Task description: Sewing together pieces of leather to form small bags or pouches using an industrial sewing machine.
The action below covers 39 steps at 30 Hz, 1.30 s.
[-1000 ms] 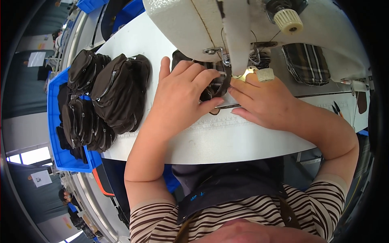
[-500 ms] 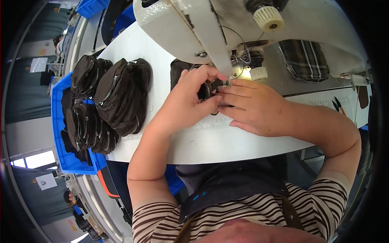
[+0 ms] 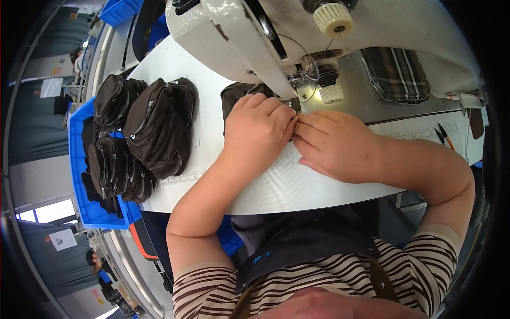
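Directly in front of the sewing machine (image 3: 241, 64), my two hands meet at the fingertips. My left hand (image 3: 259, 130) is closed over a dark brown zippered fabric piece (image 3: 232, 95), its fingers bent down and covering most of it. From the other side, my right hand (image 3: 337, 143) has its fingers together and pinches the edge of the same piece. Part of the fabric and a bit of its metal zipper show beyond my left knuckles, beside the machine's needle area. The spot held between the fingertips is hidden.
Brown zippered pouches (image 3: 162, 130) are heaped on the left, over a blue bin (image 3: 79, 196). A stack of plaid fabric pieces (image 3: 398, 77) lies right of the needle. Dark, pointed pen-like tools (image 3: 445, 137) rest near the right edge. A ruler strip (image 3: 292, 158) runs along the white table (image 3: 313, 191).
My left hand has turned over, knuckles up, and its fingers have closed over the zipper that was exposed between my hands. The right hand has shifted slightly and stays against the piece.
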Each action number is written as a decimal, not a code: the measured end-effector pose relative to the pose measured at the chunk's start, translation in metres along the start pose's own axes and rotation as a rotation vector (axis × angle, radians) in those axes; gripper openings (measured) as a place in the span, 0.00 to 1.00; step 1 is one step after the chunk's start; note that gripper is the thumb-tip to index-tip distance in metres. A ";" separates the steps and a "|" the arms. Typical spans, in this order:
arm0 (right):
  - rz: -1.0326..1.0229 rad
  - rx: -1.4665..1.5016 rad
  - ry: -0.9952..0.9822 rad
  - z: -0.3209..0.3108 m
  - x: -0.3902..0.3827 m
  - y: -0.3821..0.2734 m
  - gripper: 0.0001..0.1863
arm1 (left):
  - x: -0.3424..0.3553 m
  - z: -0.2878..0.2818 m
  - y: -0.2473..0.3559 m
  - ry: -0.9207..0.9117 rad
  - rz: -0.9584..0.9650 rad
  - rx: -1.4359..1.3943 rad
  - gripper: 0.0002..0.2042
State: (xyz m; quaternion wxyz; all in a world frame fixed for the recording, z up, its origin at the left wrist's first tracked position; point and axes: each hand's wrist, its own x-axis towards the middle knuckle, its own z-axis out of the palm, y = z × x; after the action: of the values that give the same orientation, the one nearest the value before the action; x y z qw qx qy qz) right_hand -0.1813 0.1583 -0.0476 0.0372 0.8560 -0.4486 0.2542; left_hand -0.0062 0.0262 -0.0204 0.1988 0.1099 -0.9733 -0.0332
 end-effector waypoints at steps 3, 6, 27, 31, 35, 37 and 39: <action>-0.014 -0.016 -0.012 0.001 0.000 0.000 0.13 | 0.000 0.000 0.000 -0.021 0.033 -0.036 0.07; -0.038 -0.031 0.008 0.001 0.000 0.001 0.13 | -0.002 -0.003 0.002 -0.049 -0.021 -0.120 0.10; -0.077 -0.064 0.052 0.002 -0.002 -0.004 0.14 | -0.005 -0.006 0.008 -0.074 -0.044 -0.138 0.13; -0.085 -0.110 0.043 -0.001 -0.003 -0.005 0.14 | -0.003 -0.009 0.011 -0.107 -0.036 -0.095 0.14; -0.062 -0.086 0.031 0.000 -0.003 -0.006 0.15 | -0.004 -0.007 0.009 -0.035 0.033 -0.065 0.15; -0.069 -0.103 0.041 0.001 -0.002 -0.006 0.16 | -0.007 -0.005 0.009 -0.054 0.024 -0.055 0.16; -0.065 -0.079 0.013 -0.003 0.000 -0.007 0.16 | -0.009 -0.005 0.010 -0.071 0.017 -0.075 0.16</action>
State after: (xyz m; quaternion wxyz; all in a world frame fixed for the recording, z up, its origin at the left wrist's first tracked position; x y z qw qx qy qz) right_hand -0.1776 0.1635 -0.0438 0.0820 0.8665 -0.4299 0.2403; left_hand 0.0016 0.0382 -0.0180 0.1686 0.0931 -0.9786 -0.0718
